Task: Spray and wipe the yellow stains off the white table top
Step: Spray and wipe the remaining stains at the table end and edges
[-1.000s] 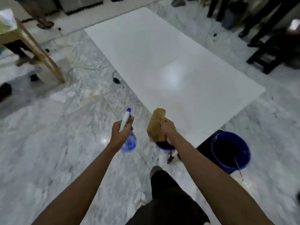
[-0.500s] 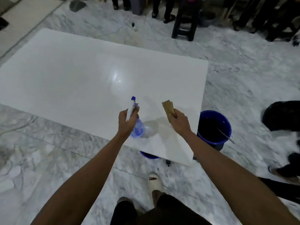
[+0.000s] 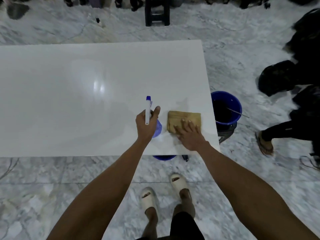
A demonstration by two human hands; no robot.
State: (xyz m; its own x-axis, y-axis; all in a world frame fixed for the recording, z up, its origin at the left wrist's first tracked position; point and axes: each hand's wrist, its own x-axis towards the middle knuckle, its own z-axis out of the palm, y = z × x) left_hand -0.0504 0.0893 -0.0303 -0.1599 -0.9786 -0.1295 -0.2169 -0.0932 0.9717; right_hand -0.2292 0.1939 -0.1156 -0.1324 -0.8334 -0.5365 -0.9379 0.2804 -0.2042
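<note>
The white table top (image 3: 86, 101) fills the left and middle of the head view; I see no yellow stain on it. My left hand (image 3: 147, 124) grips a spray bottle (image 3: 148, 110) with a white and blue head and a clear blue body, held over the table's right part. A tan folded cloth (image 3: 181, 118) lies flat on the table near its right edge. My right hand (image 3: 188, 134) presses on the cloth's near side with straight, spread fingers.
A blue bucket (image 3: 226, 108) with dark water stands on the marble floor just right of the table. Another blue rim (image 3: 164, 157) peeks from under the near edge. A black stool (image 3: 156, 11) stands beyond the table. People's legs are at the right and far side.
I have stepped up to the table and now face its long side. My right hand brought the cloth down from mid-air and laid it flat on the top. The bottle stays in my left hand.
</note>
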